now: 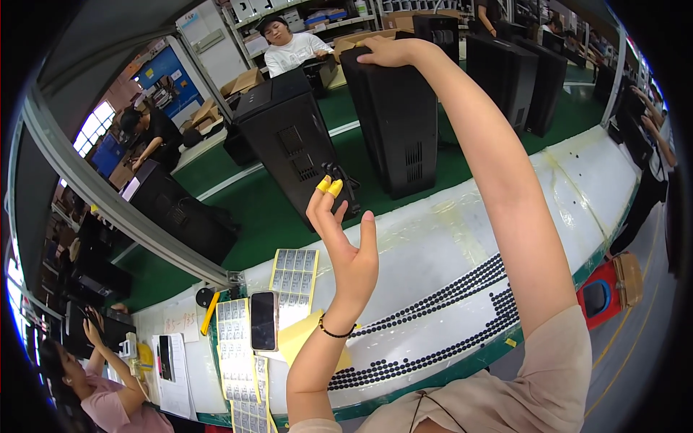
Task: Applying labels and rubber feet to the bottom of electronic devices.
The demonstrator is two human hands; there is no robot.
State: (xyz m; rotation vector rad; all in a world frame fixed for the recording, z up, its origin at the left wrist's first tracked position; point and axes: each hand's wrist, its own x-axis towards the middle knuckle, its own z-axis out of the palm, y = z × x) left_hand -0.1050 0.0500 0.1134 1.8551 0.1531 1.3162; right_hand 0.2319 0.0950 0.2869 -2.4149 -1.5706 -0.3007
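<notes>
Right hand (390, 52) laid over the top of a black tower case (401, 123), probably steadying it; can't tell if clamped. Case stands upright on green belt (253, 216), past the desk's (404, 249) far edge. Left hand (343, 242): thumb and fingers apart, near neighbouring case's (289, 130) cables (349, 184), contact unclear. Black dots (433, 353) line desk's near edge, likely for reach; right arm (516, 195) hides some.

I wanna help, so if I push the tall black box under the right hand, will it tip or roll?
The black box might tip if pushed near its top, where the right hand rests, since it stands tall and narrow. It probably won't roll, because its sides look flat. I can't tell its weight.
</notes>
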